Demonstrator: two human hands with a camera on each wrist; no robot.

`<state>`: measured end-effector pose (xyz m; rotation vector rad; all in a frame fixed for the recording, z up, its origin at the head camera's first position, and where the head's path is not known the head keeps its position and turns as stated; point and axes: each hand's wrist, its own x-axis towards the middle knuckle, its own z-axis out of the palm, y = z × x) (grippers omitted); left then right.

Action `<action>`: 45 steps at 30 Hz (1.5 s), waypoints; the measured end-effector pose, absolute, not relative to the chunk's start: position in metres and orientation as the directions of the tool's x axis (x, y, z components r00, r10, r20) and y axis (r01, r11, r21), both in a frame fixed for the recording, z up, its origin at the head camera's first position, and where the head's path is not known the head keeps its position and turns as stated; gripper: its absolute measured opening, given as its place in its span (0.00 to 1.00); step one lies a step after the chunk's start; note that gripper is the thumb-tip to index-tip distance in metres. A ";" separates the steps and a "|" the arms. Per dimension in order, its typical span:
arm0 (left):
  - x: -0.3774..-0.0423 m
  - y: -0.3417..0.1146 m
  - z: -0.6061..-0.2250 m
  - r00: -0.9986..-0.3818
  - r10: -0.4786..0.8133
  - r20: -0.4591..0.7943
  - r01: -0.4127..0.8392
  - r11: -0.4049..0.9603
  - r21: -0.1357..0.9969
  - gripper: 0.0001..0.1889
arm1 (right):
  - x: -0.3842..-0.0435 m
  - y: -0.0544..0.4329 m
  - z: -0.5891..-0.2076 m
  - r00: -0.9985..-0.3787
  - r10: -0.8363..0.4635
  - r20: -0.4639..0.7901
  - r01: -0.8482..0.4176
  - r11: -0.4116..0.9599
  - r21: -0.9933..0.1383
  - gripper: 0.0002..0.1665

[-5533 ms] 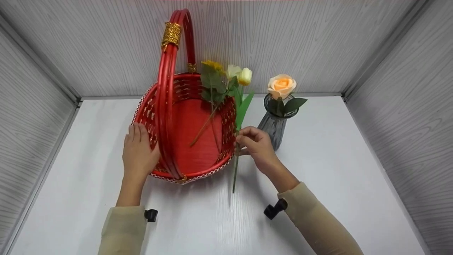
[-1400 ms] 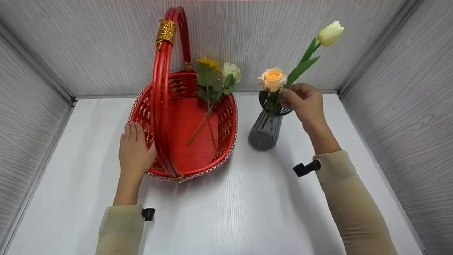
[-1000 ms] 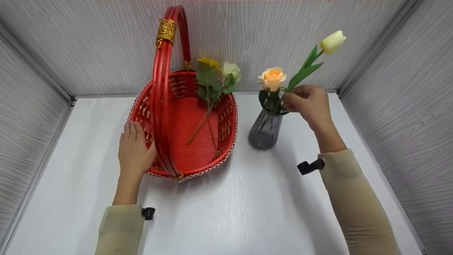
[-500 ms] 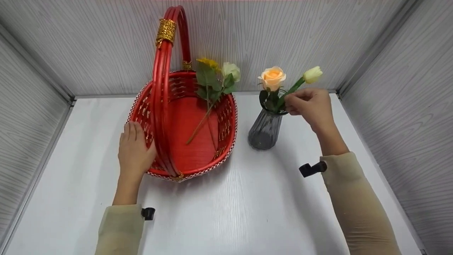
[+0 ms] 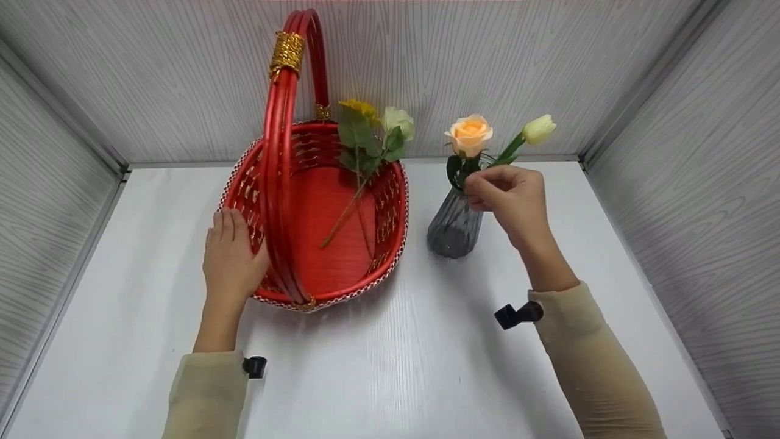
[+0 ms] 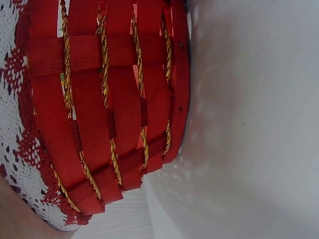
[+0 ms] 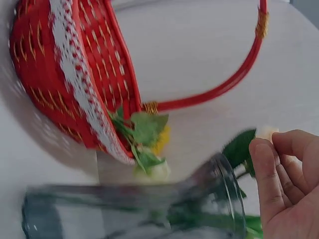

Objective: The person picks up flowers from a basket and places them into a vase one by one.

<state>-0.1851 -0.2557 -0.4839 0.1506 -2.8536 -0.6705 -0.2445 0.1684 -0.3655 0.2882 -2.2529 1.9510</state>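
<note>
My left hand (image 5: 233, 259) rests with straight fingers on the left rim of a red woven basket (image 5: 332, 292), thumb along the inner side. In the left wrist view, the basket's slatted side (image 6: 119, 99) fills the left half. My right hand (image 5: 512, 201) hovers in front of the mouth of a grey glass vase (image 5: 454, 231), fingers loosely bent, nothing seen between them. A white tulip (image 5: 539, 129) leans right in the vase, partly hidden by that hand. Beside it stands a peach rose (image 5: 469, 135). In the right wrist view, the thumb (image 7: 263, 159) overlaps a rose leaf (image 7: 239, 147).
A yellow flower (image 5: 359, 110) and a white rose (image 5: 398, 124) lean on the basket's back right rim, stems inside. The tall basket handle (image 5: 277, 152) arches over its left part. Grey wood-patterned walls (image 5: 201, 79) enclose the white table (image 5: 378, 378) at back and sides.
The tulip went from beside the basket into the vase and sank lower. My right hand has let go of it and shifted left and toward me. The left hand stays put on the basket.
</note>
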 end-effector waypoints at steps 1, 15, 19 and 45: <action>-0.185 -0.256 -0.484 -0.974 -0.145 0.176 -0.052 0.892 0.449 0.40 | -0.242 0.162 -0.368 -0.970 -0.066 0.233 -0.241 0.136 -0.961 0.13; -0.184 -0.254 -0.482 -0.977 -0.147 0.154 -0.066 0.896 0.439 0.41 | -0.230 0.097 -0.393 -0.966 -0.194 0.170 -0.183 0.053 -0.982 0.10; -0.183 -0.255 -0.481 -0.973 -0.156 0.171 -0.064 0.893 0.446 0.41 | -0.235 0.081 -0.399 -0.965 -0.211 0.154 -0.161 0.016 -0.987 0.10; -0.185 -0.255 -0.482 -0.974 -0.161 0.161 -0.076 0.897 0.435 0.41 | -0.275 0.008 -0.437 -0.975 -0.175 -0.138 0.173 -0.199 -0.965 0.06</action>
